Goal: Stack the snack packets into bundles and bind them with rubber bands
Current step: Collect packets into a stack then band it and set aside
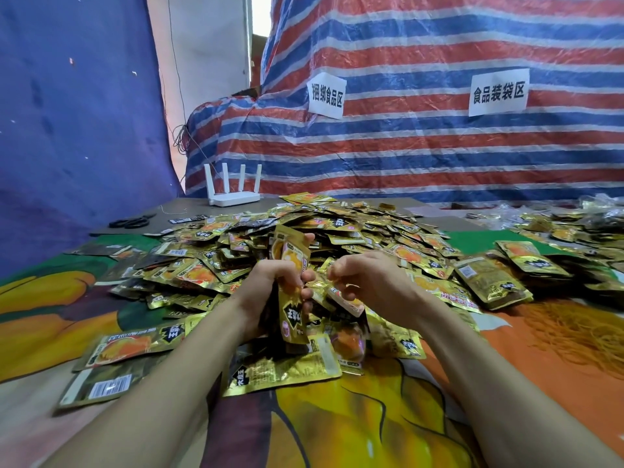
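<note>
Upright stack of gold packets (292, 298) sits in L hand (266, 292), fingers wrapped round it, just in front of the big loose pile (304, 228) at centre. R hand (371, 285) is just beside, fingers curled over a tilted packet (347, 304); can't tell if it's gripped. Stacked bundles (489, 282) to the R, rubber bands (574, 332) heaped near them. Router (233, 194) & scissors (131, 221) at back L.
</note>
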A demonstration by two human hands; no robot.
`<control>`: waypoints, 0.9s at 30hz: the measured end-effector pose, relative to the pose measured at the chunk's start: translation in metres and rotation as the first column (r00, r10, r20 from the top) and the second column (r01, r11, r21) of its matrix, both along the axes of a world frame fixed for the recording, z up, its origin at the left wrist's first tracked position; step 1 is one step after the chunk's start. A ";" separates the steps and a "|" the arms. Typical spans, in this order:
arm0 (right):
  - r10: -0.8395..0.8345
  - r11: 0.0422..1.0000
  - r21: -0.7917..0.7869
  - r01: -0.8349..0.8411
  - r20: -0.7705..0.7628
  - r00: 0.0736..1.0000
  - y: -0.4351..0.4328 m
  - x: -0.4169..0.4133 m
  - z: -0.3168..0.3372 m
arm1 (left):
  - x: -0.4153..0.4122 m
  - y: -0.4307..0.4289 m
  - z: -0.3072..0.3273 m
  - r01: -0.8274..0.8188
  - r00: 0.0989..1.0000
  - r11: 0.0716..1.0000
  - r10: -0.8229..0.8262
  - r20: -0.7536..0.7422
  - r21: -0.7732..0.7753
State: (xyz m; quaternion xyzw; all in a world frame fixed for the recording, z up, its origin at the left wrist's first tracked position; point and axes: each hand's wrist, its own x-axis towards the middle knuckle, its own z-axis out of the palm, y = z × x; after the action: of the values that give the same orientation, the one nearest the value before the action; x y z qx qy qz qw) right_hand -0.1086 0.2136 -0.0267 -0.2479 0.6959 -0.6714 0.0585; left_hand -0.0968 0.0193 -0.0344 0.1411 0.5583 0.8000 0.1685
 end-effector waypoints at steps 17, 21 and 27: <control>0.078 0.944 -0.328 -0.031 0.133 0.988 -0.004 -0.001 0.001 | 0.009 0.005 0.005 -0.045 0.999 0.998 0.045 0.021 0.031; -0.032 0.983 -0.178 0.042 0.061 0.998 -0.005 -0.001 -0.006 | -0.002 0.010 0.001 -0.432 0.902 0.901 0.429 -0.054 -0.049; -0.050 0.999 0.017 0.049 0.024 0.998 -0.027 0.009 -0.011 | -0.005 0.014 0.002 -0.674 0.686 0.683 0.720 -0.103 0.282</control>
State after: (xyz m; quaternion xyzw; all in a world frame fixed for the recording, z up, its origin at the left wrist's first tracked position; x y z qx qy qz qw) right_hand -0.0993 0.1861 -0.0377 -0.2217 0.7065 -0.6700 0.0525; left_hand -0.1023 0.0337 -0.0325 0.0166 0.4911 0.8412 -0.2256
